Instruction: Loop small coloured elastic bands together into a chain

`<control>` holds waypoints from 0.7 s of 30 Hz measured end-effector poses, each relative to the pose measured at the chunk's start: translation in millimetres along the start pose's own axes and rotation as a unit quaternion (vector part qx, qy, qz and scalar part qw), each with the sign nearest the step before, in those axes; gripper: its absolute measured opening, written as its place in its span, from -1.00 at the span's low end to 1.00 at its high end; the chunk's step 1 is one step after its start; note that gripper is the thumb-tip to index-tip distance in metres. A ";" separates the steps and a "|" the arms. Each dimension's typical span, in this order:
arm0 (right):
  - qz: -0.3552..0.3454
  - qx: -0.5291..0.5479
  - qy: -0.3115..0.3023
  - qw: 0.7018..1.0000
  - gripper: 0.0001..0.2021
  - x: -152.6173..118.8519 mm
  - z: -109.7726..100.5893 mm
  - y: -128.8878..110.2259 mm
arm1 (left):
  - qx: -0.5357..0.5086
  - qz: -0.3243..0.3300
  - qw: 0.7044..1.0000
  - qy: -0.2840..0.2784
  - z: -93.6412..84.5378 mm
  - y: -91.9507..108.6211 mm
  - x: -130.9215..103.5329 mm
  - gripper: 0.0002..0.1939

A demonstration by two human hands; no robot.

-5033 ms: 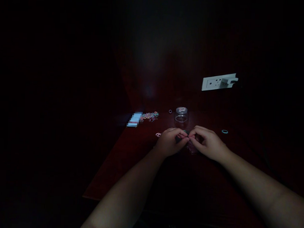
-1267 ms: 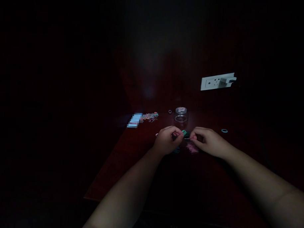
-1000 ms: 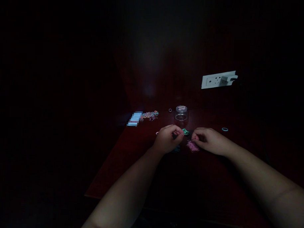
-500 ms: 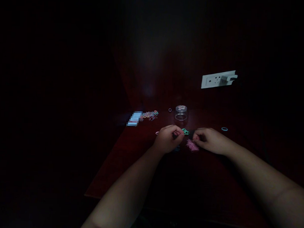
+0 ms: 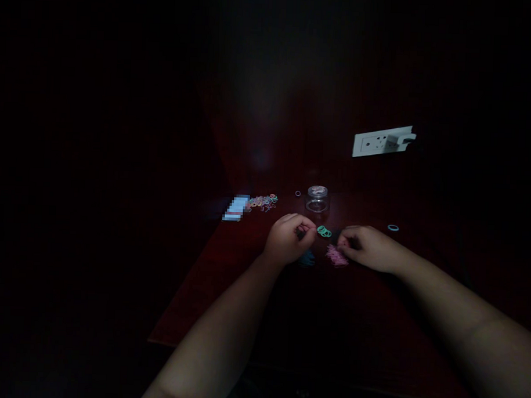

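My left hand has thumb and fingertips pinched together just left of a small pile of green hair ties. What it pinches, if anything, is too small to see. A clump of blue hair ties lies below its fingers, partly hidden. On the other side, my right hand is curled with thumb and fingers together at the edge of a pile of pink hair ties. I cannot make out whether anything sits in those fingers.
Behind the hands stands a clear lidded jar. Mixed hair ties lie at the back left beside a blurred bright phone-like rectangle. One light blue ring lies to the right. A socket with a plug is on the wall.
My left hand has drawn slightly left, away from the green hair ties, so more of the green and blue piles shows. The right hand has barely moved.
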State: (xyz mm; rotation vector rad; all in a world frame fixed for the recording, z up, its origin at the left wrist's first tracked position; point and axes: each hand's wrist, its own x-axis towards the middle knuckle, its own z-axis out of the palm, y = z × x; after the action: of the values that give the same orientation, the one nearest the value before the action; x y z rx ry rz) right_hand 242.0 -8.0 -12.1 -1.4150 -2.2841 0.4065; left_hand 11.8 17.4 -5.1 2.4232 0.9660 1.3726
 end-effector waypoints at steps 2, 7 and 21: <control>-0.001 -0.001 -0.006 1.000 -0.86 0.3 0.2 0.9 | 0.018 -0.001 1.000 0.021 -4.2 -4.1 2.2 -0.95; -0.002 -0.003 -0.008 1.000 -0.88 1.2 0.9 3.8 | 0.037 -0.069 0.991 0.105 -18.4 -34.6 6.8 -0.91; 0.004 0.001 0.002 1.000 -0.89 -1.0 -0.1 -4.4 | 0.227 -0.333 0.915 -0.021 -40.0 -127.5 -7.5 -0.68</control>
State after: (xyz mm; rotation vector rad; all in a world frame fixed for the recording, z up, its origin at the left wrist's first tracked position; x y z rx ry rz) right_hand 239.0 -10.8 -10.2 -1.4244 -2.2750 0.4085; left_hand -80.4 105.0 -47.0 2.0301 2.0352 0.9069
